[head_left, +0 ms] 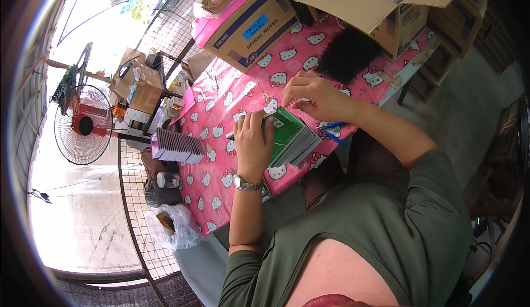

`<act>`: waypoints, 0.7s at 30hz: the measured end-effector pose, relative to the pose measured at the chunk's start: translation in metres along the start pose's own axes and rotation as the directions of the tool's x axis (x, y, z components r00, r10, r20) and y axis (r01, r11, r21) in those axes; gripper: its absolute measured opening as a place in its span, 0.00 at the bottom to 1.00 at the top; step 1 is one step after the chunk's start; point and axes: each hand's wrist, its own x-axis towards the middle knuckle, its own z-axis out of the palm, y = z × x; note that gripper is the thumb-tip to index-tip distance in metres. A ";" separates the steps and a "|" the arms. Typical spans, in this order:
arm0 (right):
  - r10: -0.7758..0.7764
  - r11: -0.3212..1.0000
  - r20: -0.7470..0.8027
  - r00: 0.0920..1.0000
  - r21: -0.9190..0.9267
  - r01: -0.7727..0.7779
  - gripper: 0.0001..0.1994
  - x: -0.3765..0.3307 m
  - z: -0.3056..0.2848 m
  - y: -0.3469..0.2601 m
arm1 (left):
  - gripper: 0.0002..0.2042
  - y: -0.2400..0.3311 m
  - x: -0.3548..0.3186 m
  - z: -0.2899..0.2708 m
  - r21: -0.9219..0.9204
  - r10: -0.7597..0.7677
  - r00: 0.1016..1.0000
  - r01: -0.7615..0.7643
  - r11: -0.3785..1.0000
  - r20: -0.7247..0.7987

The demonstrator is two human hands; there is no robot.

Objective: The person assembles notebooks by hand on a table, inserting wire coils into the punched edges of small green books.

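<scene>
My left hand (254, 139) is closed over the left edge of a stack of green-covered notebooks (286, 129), with the thumb lying on the top cover. White page edges fan out on the stack's right side. At the notebooks' far corner, my right hand (317, 96) has its fingers drawn together in a pinch; whatever is between the fingertips is too small to make out. A blue-handled hand tool (334, 132) lies just right of the notebooks. Beyond my right hand is a dark heap of fine black strands (350, 54).
A pink patterned cloth (218, 133) covers the table. Cardboard boxes (254, 28) line its far side, with an open box (406, 23) at far right. Another notebook stack (176, 146) sits at the left edge, near a plastic bag (174, 227) and a fan (84, 125).
</scene>
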 end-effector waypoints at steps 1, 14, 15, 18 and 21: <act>0.017 0.998 0.014 1.000 0.052 -0.017 0.10 0.000 0.001 0.003 | 0.09 0.001 0.001 0.000 0.006 -0.006 1.000 0.006 1.000 0.008; 0.087 0.990 0.083 0.993 -0.120 -0.076 0.18 0.012 -0.005 -0.032 | 0.13 0.006 0.002 0.000 0.043 0.044 0.999 -0.045 0.998 0.020; 0.104 0.992 0.111 0.988 -0.082 -0.095 0.18 0.013 -0.006 -0.031 | 0.13 0.005 0.002 0.000 0.039 0.039 0.999 -0.040 0.998 0.028; 0.174 0.985 0.196 0.965 -0.027 -0.172 0.17 0.018 -0.008 -0.029 | 0.13 0.005 0.003 -0.002 0.004 0.051 0.999 -0.051 0.999 0.018; 0.143 0.987 0.184 0.972 -0.093 -0.127 0.16 0.019 -0.009 -0.032 | 0.12 0.008 0.003 -0.003 -0.044 0.051 0.999 -0.051 0.998 -0.001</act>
